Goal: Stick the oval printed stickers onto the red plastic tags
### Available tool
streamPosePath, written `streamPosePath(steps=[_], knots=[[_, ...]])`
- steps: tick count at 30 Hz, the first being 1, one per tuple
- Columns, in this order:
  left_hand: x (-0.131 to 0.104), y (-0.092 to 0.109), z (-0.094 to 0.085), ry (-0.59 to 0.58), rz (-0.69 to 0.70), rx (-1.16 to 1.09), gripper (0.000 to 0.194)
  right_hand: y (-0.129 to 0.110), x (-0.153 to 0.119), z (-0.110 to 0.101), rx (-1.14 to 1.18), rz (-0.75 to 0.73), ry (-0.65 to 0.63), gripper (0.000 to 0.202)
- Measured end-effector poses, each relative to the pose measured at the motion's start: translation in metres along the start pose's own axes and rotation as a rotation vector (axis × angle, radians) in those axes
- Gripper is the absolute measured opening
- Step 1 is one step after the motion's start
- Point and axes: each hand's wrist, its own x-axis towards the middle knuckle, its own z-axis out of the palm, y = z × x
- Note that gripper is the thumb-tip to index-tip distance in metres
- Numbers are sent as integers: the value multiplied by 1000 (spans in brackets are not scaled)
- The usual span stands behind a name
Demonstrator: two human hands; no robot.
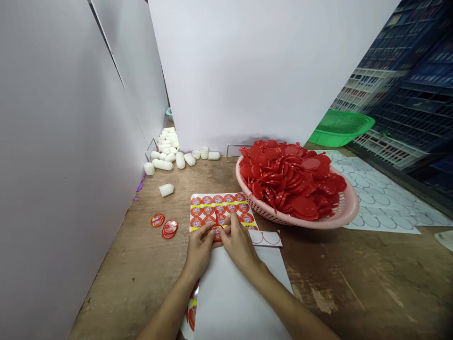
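Both hands meet over a sheet of round red-and-yellow stickers [219,199]. My left hand [201,248] pinches the left edge of a red disc [217,233] that bears a printed sticker. At the disc's right side is my right hand [238,241], fingers bent and closed on it. A folded-back strip with empty circle outlines [271,238] sticks out right of my right hand. Blank white paper [240,293] lies beneath my wrists. Several stickered red discs [170,227] rest on the table to the left.
A pink basket [350,208] heaped with red plastic discs [304,208] stands right of the sheet. White plastic cups [163,164] lie at the back left, near grey panels [240,71]. Used sticker sheets [382,193], a green basket [339,127] and stacked crates [417,94] are at the right.
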Motion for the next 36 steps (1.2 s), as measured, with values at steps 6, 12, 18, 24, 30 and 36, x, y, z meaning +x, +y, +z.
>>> streamPosePath(steps=[6,12,18,24,30,36], knots=[[0,2,-4,-18,-79,-15,53,10,14,-8,333,64,-232,18],[4,6,-6,-86,-167,0,58,10,11,-7,598,-21,-267,10],[0,14,-3,-87,-138,50,48,6,3,-13,426,-144,-255,12],[0,8,-2,-124,-121,44,48,9,6,-13,660,186,-369,16],[-4,9,2,-108,-90,61,49,18,9,-10,545,210,-318,19],[-1,34,-44,207,166,345,39,26,1,-12,-68,-78,-135,23]])
